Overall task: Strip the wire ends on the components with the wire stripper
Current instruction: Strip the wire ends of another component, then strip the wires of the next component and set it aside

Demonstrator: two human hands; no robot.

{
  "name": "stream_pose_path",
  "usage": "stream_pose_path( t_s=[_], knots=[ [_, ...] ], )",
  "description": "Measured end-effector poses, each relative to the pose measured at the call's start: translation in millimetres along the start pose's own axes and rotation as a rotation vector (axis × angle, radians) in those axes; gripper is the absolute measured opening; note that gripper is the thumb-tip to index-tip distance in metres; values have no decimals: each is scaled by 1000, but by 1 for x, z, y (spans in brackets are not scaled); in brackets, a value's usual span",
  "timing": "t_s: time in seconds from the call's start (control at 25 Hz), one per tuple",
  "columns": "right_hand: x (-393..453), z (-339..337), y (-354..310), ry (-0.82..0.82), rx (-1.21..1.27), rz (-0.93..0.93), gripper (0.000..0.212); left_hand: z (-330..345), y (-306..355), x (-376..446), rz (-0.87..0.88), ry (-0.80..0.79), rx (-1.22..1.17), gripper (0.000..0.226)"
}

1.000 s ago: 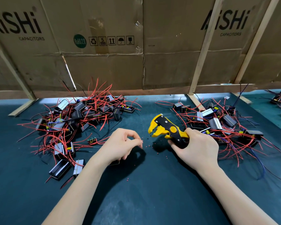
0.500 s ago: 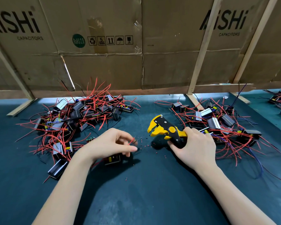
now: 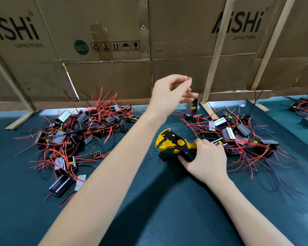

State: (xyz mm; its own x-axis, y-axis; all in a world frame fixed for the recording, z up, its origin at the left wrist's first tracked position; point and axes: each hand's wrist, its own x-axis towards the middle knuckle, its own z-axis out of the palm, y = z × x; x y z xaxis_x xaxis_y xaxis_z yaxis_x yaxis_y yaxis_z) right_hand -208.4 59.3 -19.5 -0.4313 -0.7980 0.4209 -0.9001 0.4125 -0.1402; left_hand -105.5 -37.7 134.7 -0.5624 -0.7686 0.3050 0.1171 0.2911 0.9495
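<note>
Left hand point(image 3: 169, 94) pinched a red wire with dangling component point(image 3: 193, 106) toward 1 o'clock pile point(image 3: 238, 135); right hand point(image 3: 205, 162) gripped wire stripper point(image 3: 176, 144); 10 o'clock pile point(image 3: 75, 135) likely remained.

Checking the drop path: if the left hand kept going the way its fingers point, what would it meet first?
Probably the component dangling just past the left hand, then the right pile; depth is unclear.
</note>
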Motion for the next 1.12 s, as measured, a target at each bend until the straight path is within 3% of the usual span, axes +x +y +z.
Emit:
stream_pose_path(
  t_s=[0.08,0.12,0.24,0.32,0.44,0.52,0.56,0.72,0.8,0.92,1.12],
  knots=[
    [0,-1,0,-5,-4,-2,54,12,-4,2,-94,-123,-55,48],
    [0,-1,1,-10,-2,5,54,8,-10,-2,-83,-157,21,49],
    [-1,-3,2,24,109,41,52,-38,-33,-19,54,-89,366,24],
    [-1,-4,1,60,363,91,48,-83,-47,-33,132,76,583,16],
    [2,-5,-5,66,852,176,44,-146,-64,-55,159,481,717,20],
    [3,-4,-8,42,1033,233,41,-181,-76,-68,62,696,836,21],
    [3,-4,-8,32,1109,271,36,-196,-81,-74,-31,719,942,21],
    [2,-7,3,-20,1168,298,22,-224,-93,-87,-365,466,1196,31],
    [3,-8,4,-59,1165,293,19,-228,-96,-90,-395,348,1232,42],
    [4,-9,6,-112,1188,331,3,-231,-100,-94,-368,381,1224,51],
    [4,-14,13,-236,1373,298,42,-229,-110,-97,-286,448,1250,43]
  ],
)
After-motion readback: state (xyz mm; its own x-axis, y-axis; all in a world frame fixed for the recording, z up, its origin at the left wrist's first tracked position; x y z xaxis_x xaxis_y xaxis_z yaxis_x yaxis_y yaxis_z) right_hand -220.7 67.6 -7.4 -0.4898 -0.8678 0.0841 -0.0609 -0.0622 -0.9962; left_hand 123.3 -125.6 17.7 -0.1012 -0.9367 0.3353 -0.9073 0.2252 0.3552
